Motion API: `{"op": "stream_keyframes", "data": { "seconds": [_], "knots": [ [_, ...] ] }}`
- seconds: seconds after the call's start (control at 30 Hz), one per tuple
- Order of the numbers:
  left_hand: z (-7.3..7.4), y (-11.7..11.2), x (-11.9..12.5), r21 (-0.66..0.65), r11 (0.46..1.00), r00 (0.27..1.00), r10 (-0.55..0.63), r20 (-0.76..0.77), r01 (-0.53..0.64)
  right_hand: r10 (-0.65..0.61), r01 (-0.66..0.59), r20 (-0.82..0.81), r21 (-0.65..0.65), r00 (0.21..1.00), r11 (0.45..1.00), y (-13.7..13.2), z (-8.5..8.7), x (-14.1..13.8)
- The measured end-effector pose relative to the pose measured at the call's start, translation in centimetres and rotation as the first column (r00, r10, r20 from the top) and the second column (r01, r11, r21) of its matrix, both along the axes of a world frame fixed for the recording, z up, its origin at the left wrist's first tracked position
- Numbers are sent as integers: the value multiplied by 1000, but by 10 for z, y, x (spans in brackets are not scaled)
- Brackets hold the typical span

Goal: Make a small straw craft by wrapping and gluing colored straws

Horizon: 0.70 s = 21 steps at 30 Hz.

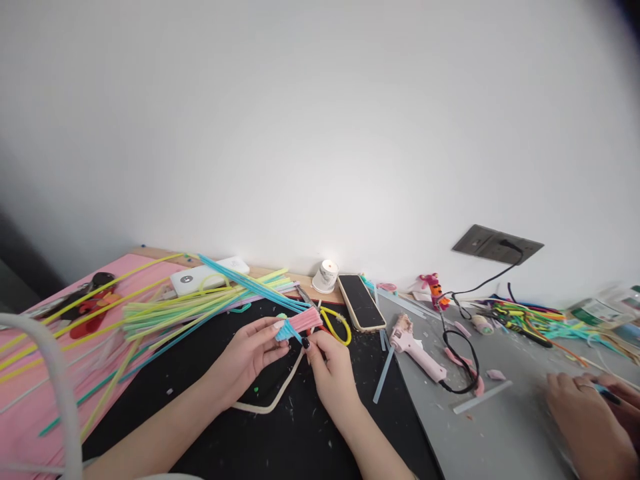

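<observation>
Over the black mat (200, 437), my left hand (253, 353) is closed on a small woven piece of pink and blue pipe cleaners (303, 322). Its pink strips lie side by side, with blue wrapped across the left end. My right hand (330, 367) pinches a blue strand close under the piece, thumb and forefinger together. Beneath both hands a cream bent pipe cleaner (273, 402) lies on the mat. Yellow-handled scissors (339, 327) rest just behind my right hand, partly hidden by the pink strips.
Bundled yellow, green and blue pipe cleaners (170, 317) spread leftward. Behind stand a paper cup (326, 277) and a phone (361, 303). Rightward lie a pink glue gun (417, 353), its black cord running to the wall socket (493, 245), and glue sticks (483, 398). Another person's hands (585, 413) work far right.
</observation>
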<state>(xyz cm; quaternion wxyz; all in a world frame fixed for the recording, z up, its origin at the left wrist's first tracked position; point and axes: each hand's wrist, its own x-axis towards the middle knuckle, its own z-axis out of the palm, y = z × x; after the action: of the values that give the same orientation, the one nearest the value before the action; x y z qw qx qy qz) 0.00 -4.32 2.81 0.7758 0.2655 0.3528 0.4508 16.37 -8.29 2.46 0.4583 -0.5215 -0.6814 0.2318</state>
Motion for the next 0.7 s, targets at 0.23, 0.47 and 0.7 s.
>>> {"op": "stream_keyframes", "data": {
  "seconds": [0.23,0.47,0.7],
  "knots": [
    [4,-3,0,-70,993,992,-84,93,91,13,-63,-267,-177,964,982,5,-4,2],
    [4,-3,0,-80,981,976,-162,145,174,16,-97,-337,-224,941,970,6,-6,3],
    [1,-3,-5,-73,959,944,-252,214,273,28,-110,-366,-204,930,973,2,-2,0]
  ]
}}
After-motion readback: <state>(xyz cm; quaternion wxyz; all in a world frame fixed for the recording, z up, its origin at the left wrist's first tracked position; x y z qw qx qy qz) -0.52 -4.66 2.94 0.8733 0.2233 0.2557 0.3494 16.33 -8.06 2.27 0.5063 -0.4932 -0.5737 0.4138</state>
